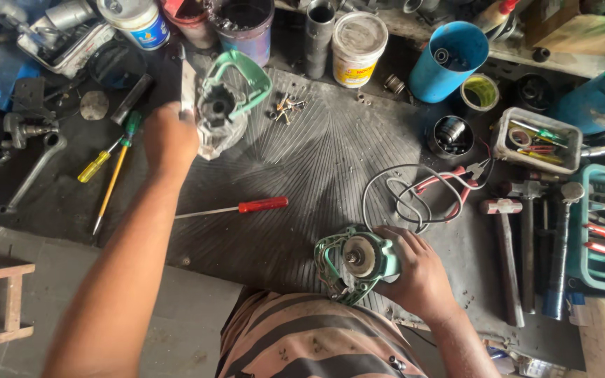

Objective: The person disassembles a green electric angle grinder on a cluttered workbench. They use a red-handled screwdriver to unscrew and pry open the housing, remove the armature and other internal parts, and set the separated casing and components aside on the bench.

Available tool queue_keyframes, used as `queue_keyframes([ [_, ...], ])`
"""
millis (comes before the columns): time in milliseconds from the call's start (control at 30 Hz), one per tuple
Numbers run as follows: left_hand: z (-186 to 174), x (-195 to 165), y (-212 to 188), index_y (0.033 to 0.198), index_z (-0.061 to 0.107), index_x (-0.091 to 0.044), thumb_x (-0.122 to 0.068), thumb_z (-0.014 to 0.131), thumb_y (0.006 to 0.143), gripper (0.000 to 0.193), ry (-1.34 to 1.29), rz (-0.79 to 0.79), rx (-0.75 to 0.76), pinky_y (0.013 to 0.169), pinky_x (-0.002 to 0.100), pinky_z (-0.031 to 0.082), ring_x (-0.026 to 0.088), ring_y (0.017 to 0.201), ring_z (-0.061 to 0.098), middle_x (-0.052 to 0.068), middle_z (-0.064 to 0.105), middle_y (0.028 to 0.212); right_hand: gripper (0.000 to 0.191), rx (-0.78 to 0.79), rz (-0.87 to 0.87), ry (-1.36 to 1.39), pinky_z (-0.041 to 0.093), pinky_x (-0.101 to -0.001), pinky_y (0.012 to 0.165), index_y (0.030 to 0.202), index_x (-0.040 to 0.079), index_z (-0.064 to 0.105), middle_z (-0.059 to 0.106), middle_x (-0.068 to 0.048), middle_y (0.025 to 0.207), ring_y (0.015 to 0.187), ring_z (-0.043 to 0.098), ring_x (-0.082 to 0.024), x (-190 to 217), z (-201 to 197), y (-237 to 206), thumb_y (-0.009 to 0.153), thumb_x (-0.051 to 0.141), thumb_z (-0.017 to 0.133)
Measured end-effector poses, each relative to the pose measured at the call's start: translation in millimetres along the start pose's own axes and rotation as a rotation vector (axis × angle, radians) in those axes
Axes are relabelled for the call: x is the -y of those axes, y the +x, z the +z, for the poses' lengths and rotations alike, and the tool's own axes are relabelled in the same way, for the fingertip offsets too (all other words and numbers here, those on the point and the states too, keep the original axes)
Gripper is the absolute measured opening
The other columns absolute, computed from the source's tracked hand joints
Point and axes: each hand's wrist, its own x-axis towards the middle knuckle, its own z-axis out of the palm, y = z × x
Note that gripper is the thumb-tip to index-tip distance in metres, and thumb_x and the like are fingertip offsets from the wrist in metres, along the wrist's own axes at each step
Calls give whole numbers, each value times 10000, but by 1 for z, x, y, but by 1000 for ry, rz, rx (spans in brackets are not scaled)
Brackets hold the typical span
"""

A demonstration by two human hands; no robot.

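My right hand [418,269] grips a green motor housing [355,262] near the front edge of the ribbed black mat [330,154], its round metal end facing up. Grey wires [404,199] loop away from it. My left hand [169,136] reaches far across the mat and holds a thin flat metal piece [188,84] beside a second green housing part [229,105] with a dark round opening. A red-handled screwdriver [243,206] lies on the mat between my arms.
A yellow-handled screwdriver [103,162] and a wrench [33,171] lie left. Tubs, a white can [357,45] and a blue cylinder [446,59] line the back. Pliers [456,183], hammers [516,245] and tool trays [537,140] crowd the right. Small screws [285,106] are scattered on the mat.
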Motion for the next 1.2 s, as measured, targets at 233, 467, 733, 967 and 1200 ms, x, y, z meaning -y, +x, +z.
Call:
queue_keyframes([
  [233,8,8,12,1218,693,0,-53,663,992,234,-324,135,-35,859,465,554,366,1011,738,208,744,1084,775,-43,-58,16,509,-452,938,1190,41,631,686,-131,1190,1101,658,-348,-13,6,2,492,220,917],
  [467,10,-29,-64,1267,618,25,-2,691,928,347,-165,415,-167,1073,487,446,397,1214,613,190,672,1263,798,-103,-116,52,516,-454,939,1220,32,612,676,-133,1237,1115,660,-343,-29,14,2,507,228,913],
  [733,25,-95,-185,1141,682,-139,-208,806,817,353,-433,645,401,1009,472,331,190,1010,659,-1,714,1058,806,-55,-56,46,499,-457,941,1215,48,625,669,-126,1202,1106,650,-345,-36,8,8,485,233,914],
  [967,37,-100,-199,1111,690,-164,-205,822,799,341,-449,664,467,1002,457,333,158,978,654,-34,714,1018,789,-56,-49,58,503,-455,926,1216,57,629,671,-121,1186,1084,653,-341,-38,6,6,508,249,922],
  [1200,38,-109,-205,1078,683,-162,-181,822,792,319,-454,684,441,1002,471,329,148,942,658,-40,709,981,796,-47,-43,66,508,-455,919,1208,60,632,675,-114,1188,1079,656,-339,-41,4,4,492,249,925],
])
